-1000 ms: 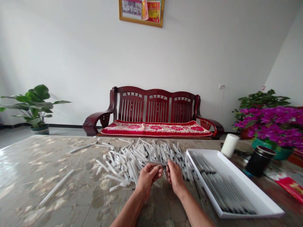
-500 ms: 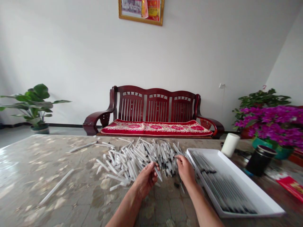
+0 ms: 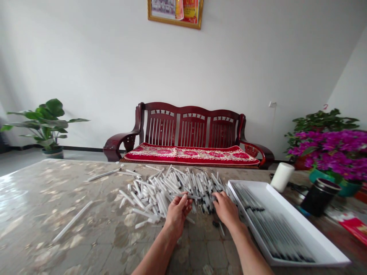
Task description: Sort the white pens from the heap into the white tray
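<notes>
A heap of white pen barrels (image 3: 169,187) lies spread on the marbled table (image 3: 71,214). My left hand (image 3: 176,214) sits at the heap's near edge, fingers curled in a pinch on one thin white pen (image 3: 187,196) that lies across the pile. My right hand (image 3: 226,208) rests palm down on the heap's right end, fingers bent into the pens; whether it grips one is hidden. Just right of it stands a white tray (image 3: 301,229) filled with rows of thin dark refills.
A white cup (image 3: 281,177), a black jar (image 3: 318,196) and purple flowers (image 3: 338,152) stand at the table's right end. Loose white tubes (image 3: 71,221) lie at left. Beyond the table are a wooden bench (image 3: 189,133) and a potted plant (image 3: 46,124).
My hands held a pen together above the table a second ago. They have parted and dropped onto the heap, the right hand moving toward the tray side. The camera has tilted slightly.
</notes>
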The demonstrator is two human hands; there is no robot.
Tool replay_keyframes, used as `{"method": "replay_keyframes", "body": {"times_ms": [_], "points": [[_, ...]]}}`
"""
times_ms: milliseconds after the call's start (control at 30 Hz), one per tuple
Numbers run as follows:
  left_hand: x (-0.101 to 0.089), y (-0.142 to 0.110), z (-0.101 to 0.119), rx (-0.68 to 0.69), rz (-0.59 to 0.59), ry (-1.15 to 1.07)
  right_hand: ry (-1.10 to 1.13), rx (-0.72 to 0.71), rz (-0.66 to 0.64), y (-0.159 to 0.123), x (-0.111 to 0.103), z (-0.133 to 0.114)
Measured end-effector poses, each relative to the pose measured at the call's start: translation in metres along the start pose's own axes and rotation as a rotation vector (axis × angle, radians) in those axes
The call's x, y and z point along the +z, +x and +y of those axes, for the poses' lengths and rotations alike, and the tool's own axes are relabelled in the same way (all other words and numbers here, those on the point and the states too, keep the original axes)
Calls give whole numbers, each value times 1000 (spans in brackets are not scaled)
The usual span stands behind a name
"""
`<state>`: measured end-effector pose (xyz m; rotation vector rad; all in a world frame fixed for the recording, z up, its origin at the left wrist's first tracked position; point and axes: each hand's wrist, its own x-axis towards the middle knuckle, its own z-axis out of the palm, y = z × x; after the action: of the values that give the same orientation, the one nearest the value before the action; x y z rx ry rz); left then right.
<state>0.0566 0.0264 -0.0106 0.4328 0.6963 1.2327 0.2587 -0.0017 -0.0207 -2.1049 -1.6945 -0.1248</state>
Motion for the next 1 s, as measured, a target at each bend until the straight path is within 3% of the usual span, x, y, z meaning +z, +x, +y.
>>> {"method": "replay_keyframes", "body": {"times_ms": [267, 467, 700, 1000], "points": [[-1, 1, 0, 26, 2, 9, 275, 95, 148, 1, 10, 4], [0, 2, -2, 29, 2, -5, 701, 54, 272, 3, 7, -3], [2, 2, -4, 46, -26, -13, 971, 95, -9, -12, 2, -36], [1, 2, -3, 36, -30, -46, 1153, 94, -94, -23, 2, -48]]}}
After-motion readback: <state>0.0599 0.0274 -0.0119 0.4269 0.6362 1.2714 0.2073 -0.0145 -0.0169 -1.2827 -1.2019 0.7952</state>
